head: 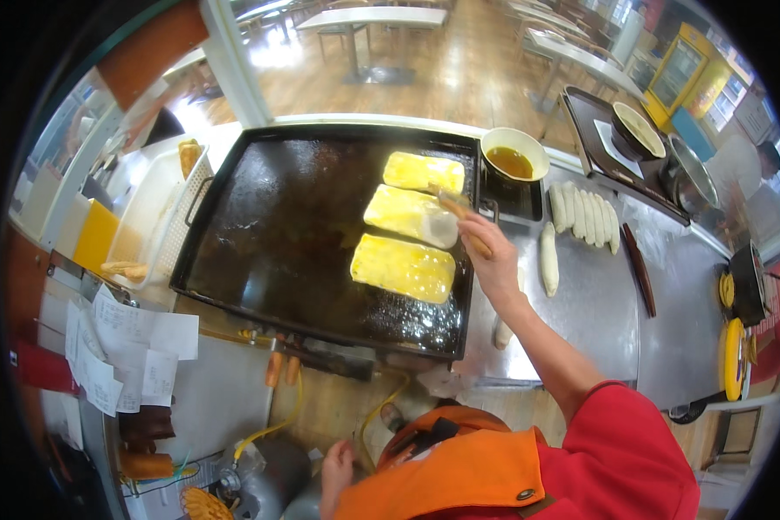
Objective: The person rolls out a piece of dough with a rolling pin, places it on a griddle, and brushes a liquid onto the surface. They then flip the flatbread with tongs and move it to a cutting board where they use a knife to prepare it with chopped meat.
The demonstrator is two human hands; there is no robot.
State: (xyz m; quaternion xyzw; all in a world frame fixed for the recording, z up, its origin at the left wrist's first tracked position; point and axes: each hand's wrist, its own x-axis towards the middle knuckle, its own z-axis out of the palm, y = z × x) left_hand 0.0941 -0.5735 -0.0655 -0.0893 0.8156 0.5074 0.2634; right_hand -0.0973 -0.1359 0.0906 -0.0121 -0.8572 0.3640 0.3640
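My right hand [491, 253] grips the wooden handle of a brush [454, 205]. Its bristles reach the border between the far dough sheet [422, 170] and the middle dough sheet [400, 211]. A glossy yellow coat covers most of the middle sheet, while its right end is pale. The near dough sheet [403, 268] is yellow and shiny all over. All three lie flat on the right side of a black griddle [279, 234]. Low beside my orange apron, my left hand [338, 465] hangs with its fingers curled; whether they close on anything is unclear.
A bowl of amber liquid [510, 162] stands beyond the griddle's right corner. Several dough rolls [582, 211] and a dark rolling pin [638, 270] lie on the steel counter [578, 331]. Left are a white basket [159, 214] and hanging paper slips [127, 351]. Below stands a gas cylinder [266, 478].
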